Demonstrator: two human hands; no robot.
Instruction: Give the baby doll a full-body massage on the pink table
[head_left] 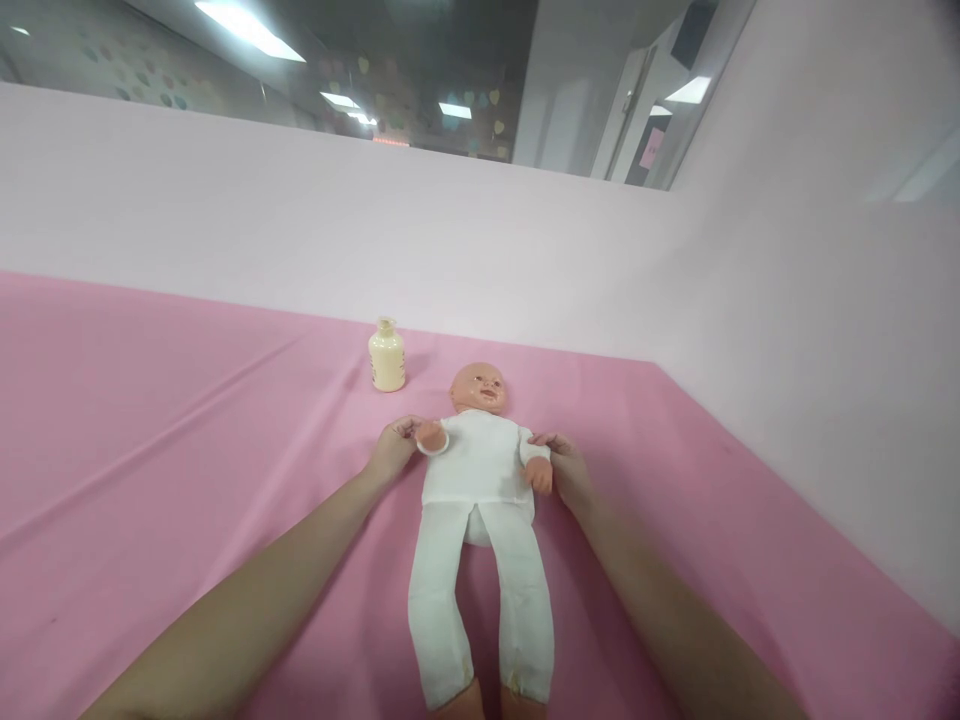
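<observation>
A baby doll (480,455) with a bald head lies on its back, head away from me, in a white cloth top and white trousers. My left hand (397,445) is at the doll's raised arm on the left, fingers closed at the sleeve cuff behind the doll's small hand. On the other side, my right hand (566,468) has its fingers closed on the sleeve of the doll's other arm, near the elbow. Parts of the fingers on both hands are hidden. The doll's feet run past the bottom edge of the view.
A cream-coloured bottle (387,362) stands upright behind and left of the doll's head. Pink cloth (225,400) with a few creases covers the table. White walls (450,260) rise at the back and right, with a glass window (420,70) above the back one.
</observation>
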